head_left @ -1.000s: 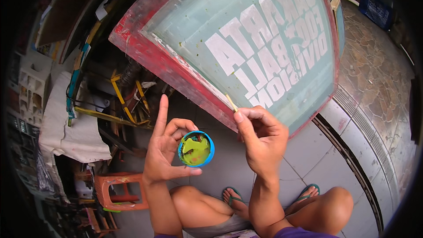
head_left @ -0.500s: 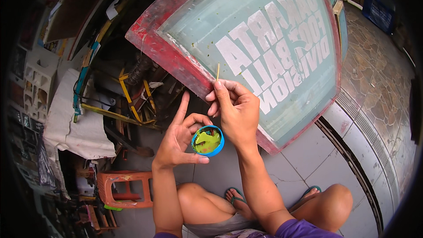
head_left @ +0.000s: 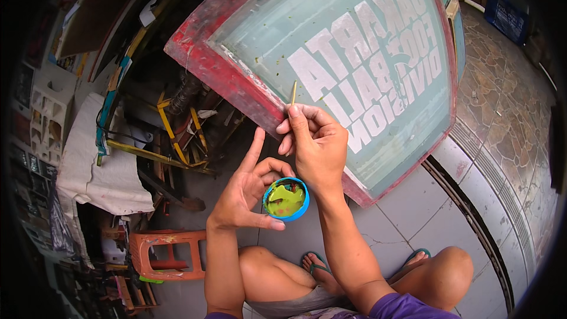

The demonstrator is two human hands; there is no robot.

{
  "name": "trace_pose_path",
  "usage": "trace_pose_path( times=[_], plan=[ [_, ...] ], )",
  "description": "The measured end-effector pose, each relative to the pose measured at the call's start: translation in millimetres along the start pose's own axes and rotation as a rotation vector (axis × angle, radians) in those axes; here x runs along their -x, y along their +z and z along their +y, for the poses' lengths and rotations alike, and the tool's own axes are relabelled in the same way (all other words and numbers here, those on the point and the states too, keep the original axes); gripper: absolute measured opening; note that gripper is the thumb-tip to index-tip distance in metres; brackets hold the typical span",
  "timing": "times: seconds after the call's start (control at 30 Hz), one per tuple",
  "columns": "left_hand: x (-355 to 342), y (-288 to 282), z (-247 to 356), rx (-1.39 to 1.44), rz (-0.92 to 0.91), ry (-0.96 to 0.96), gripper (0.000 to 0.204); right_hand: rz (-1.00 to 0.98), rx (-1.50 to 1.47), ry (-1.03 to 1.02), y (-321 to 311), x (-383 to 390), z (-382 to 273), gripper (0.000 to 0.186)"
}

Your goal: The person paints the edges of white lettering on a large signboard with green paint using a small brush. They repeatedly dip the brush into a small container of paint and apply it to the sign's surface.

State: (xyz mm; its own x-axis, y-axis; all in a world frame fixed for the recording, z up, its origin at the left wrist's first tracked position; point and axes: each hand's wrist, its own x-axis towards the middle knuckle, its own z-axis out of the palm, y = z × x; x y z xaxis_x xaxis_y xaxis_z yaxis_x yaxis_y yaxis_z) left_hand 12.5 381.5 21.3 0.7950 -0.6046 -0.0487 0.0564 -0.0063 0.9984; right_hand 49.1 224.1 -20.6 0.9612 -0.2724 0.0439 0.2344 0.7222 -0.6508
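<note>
My left hand (head_left: 236, 201) holds a small round blue lid (head_left: 306, 205) between the thumb and curled fingers, with the index finger raised. Lime-green paint (head_left: 286, 201) lies inside the lid. My right hand (head_left: 322, 150) pinches a thin yellowish stick (head_left: 294, 92) between thumb and fingers, its tip pointing up over a screen-printing frame (head_left: 221, 85). The frame has red-stained borders and a pale green mesh (head_left: 266, 29) with big whitish reversed lettering and small green specks. Whether my right hand touches the frame, I cannot tell.
An orange plastic stool (head_left: 142, 254) stands at the lower left, near a whitish cloth (head_left: 94, 165). Behind it are cluttered yellow metal frames (head_left: 162, 156). Dark floor track (head_left: 466, 207) runs along the right, beyond which lies stone-patterned paving (head_left: 490, 82).
My left hand has shifted slightly right and down with the lid. My right hand and the stick are almost where they were, the stick leaning slightly more to the right.
</note>
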Motion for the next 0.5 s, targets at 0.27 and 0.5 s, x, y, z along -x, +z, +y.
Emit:
trace_pose_path(
  times=[0.27, 0.5],
  plan=[
    [0.4, 0.2, 1.1, 0.018, 0.006, -0.001, 0.152, -0.02, -0.004, 0.03, -2.3, -1.8, -0.5, 0.025],
    [-1.0, 1.5, 0.7, 0.016, 0.002, 0.003, 0.152, -0.018, -0.013, 0.032, -3.8, -1.7, -1.3, 0.024]
  ],
)
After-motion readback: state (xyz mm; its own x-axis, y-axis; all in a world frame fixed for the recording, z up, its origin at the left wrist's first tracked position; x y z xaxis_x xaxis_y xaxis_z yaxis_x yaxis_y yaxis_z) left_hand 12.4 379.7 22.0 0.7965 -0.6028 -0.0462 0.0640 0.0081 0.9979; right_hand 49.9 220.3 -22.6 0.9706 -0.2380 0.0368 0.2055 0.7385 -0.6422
